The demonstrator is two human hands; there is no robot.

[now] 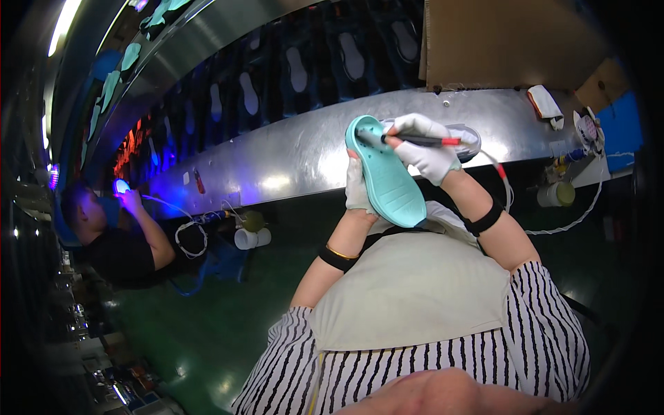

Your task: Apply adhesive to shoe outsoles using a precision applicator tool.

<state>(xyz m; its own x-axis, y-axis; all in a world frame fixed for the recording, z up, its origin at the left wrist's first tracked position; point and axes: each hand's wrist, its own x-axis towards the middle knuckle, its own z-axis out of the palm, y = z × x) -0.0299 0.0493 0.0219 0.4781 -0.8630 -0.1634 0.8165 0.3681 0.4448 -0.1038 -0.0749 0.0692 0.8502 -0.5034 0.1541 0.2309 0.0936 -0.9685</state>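
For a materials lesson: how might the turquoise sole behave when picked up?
The sole probably keeps its shape: it extends past the left hand without visible sagging. Its foamy look suggests lightness; its grooves may help grip.

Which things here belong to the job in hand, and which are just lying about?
In use:
- turquoise sole, in the left hand
- brush, in the right hand
- hose, apparently the brush's

Seemingly just lying about:
- white cloth
- cardboard

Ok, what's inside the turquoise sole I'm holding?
A brush-like tool, held by the right hand, has its grey tip inside the sole. The surface beneath that tip is covered.
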